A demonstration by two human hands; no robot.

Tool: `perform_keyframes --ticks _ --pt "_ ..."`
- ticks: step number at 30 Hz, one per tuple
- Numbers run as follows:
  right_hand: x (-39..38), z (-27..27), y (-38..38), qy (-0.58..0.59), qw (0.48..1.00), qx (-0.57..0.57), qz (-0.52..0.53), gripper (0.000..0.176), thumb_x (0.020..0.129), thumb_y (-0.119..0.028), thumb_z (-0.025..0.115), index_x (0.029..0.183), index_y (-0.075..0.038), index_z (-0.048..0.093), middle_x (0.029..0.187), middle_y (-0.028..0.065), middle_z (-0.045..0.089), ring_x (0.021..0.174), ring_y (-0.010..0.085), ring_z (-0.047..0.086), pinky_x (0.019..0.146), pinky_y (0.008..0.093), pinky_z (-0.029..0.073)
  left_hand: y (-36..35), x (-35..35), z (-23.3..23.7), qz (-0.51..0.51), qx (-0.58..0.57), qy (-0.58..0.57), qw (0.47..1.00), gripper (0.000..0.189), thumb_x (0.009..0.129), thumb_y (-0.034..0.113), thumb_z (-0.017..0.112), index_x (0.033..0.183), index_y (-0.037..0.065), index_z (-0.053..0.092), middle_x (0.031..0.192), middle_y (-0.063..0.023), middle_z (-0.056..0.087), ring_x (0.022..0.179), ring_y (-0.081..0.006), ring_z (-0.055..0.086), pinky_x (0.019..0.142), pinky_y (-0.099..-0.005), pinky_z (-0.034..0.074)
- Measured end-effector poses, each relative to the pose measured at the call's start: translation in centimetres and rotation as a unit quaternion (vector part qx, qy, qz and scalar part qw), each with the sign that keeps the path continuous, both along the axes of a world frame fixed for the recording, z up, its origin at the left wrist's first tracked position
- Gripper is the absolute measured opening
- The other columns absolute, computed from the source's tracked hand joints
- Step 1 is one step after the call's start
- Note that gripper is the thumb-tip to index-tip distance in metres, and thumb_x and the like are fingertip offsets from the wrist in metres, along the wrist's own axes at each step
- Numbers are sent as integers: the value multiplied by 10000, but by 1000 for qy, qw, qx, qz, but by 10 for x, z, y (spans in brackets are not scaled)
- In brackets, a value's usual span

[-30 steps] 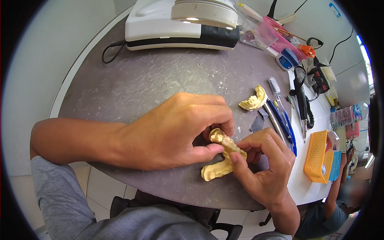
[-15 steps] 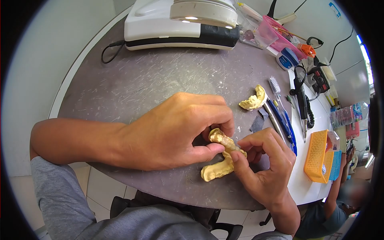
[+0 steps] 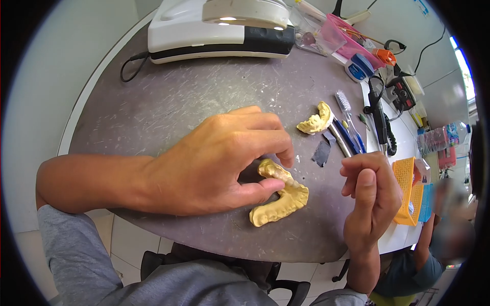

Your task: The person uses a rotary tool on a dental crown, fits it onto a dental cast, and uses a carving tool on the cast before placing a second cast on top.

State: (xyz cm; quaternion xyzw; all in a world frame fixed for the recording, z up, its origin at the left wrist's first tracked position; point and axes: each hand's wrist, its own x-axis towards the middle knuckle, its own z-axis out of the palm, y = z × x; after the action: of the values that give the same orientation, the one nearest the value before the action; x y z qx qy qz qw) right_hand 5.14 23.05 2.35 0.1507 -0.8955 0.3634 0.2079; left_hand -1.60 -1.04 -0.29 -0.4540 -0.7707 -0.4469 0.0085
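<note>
A yellow horseshoe-shaped dental cast (image 3: 280, 209) lies on the worktable, with a glossy translucent layer over the teeth of its upper arm. Resting against the inner side of that arm is the thumb of my left hand (image 3: 224, 160). Its index finger arches above the cast, apart from the thumb, leaving a gap. To the right of the cast, my right hand (image 3: 371, 196) is raised with fingers curled and thumb laid alongside; I see nothing in it. Farther back sits a second, paler dental cast (image 3: 316, 120), untouched.
Beside the pale cast lie a toothbrush (image 3: 344, 104), pen-like tools (image 3: 343, 138) and a dark grey scrap (image 3: 321, 153). A white-and-black machine (image 3: 204, 38) stands at the back under a lamp. At right are a handpiece (image 3: 378, 120), an orange basket (image 3: 406, 196) and another person (image 3: 413, 270).
My right hand has left the cast and moved right, its fingers curling in. My left index finger has lifted off the cast while the thumb stays. The view has shifted slightly.
</note>
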Motion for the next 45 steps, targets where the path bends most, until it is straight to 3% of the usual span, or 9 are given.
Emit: perform_keyframes --ticks 7,18,23,25,32,34,36,39,45 --pt "-6 -10 2 28 999 -37 -11 197 973 -151 636 882 22 658 742 56 613 569 68 499 519 230 375 8 1 -1 2 5 11 1000 159 791 60 777 925 39 695 975 -79 662 943 -238 634 800 -338 526" --pt "-13 -4 6 66 996 50 -13 165 942 -158 696 921 3 673 689 32 610 548 85 510 509 249 396 7 4 6 -25 -31 -13 999 155 841 92 732 946 7 656 927 -78 665 877 -216 653 772 -340 523" --pt "38 5 -22 -59 983 170 -21 735 740 -520 838 1221 -14 607 1011 114 651 754 198 662 666 348 530 -5 0 9 -45 -22 -13 999 529 776 264 838 1211 59 615 1005 -61 677 886 -183 637 740 -322 509" --pt "56 -12 -37 -40 976 205 -68 926 660 -583 854 1310 10 563 1049 137 649 897 283 675 768 392 541 -7 -3 10 -56 -40 8 998 541 770 270 845 1213 59 618 1006 -61 674 889 -184 637 742 -321 508" --pt "61 -34 -41 -12 986 90 -141 989 631 -589 866 1356 0 542 1068 101 659 914 259 656 782 367 528 -12 -9 17 -85 -104 17 991 559 763 265 856 1230 52 634 1020 -64 680 913 -169 630 775 -302 505" --pt "61 -31 -38 -15 991 35 -131 867 713 -550 840 1320 8 572 992 92 686 779 213 653 715 339 528 -13 -10 18 -94 -92 35 991 549 767 226 851 1238 48 632 1036 -54 683 917 -156 626 795 -294 504" --pt "58 -38 -27 -35 972 -208 -102 606 897 -470 726 1240 16 615 864 67 688 621 131 586 604 276 488 -14 -10 19 -91 -101 15 991 515 782 192 839 1232 45 635 1049 -39 683 914 -138 616 810 -283 501" --pt "62 -34 -12 -56 916 -394 -46 370 1068 -345 509 1075 2 637 781 30 640 557 16 455 501 167 337 -14 -12 21 -87 -114 -3 990 459 796 180 837 1197 45 658 1015 -21 672 889 -108 592 801 -258 491" --pt "66 -37 -4 -62 882 -466 -24 207 1024 -226 600 982 -25 583 736 16 589 555 23 459 481 160 325 -24 -20 30 -87 -123 -66 986 497 807 309 837 1176 26 662 951 -17 641 869 -111 583 792 -263 486"
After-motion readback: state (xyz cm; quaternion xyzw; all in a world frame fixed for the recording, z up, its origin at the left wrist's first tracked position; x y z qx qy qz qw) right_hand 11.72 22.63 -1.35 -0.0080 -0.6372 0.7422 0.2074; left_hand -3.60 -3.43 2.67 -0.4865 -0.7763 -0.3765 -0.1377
